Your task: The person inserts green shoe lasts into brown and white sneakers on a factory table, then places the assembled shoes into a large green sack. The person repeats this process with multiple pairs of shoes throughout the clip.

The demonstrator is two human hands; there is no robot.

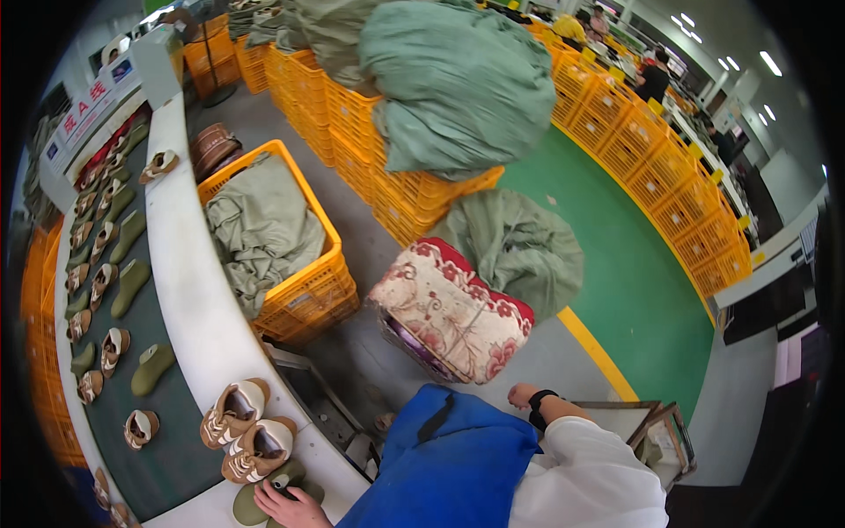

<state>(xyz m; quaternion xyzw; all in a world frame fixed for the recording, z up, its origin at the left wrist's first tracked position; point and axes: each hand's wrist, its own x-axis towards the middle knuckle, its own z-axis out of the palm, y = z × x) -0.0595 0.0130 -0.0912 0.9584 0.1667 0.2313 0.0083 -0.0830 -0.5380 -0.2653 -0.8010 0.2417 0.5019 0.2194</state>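
Blue cloth (453,466), smooth and loosely creased with a dark strip near its top, covers the lap of the person, and a white sleeve (594,471) puffs out beside it. From that sleeve the right forearm reaches forward and bends inward, ending in the right hand (523,395), held low past the cloth's edge behind a black wristband (539,407). At the lower edge, the left hand (288,505) lies palm down with fingers stretched over smooth, olive-green shoe lasts (249,508) on the white bench (195,273). So near the fisheye rim, I cannot tell whether it grips them or merely rests there; the right hand's fingers are too small to judge. Just beyond the lasts, touching each other, sit two tan-and-white sneakers (236,412) with pale laces and rounded toes. Left of the bench, a flat dark-green belt (167,458) carries similar sneakers and rounded lasts. On the other side, a latticed orange plastic crate (308,295) holds crumpled grey-green fabric (264,224), near a padded seat (453,308) in floral cloth with red trim.
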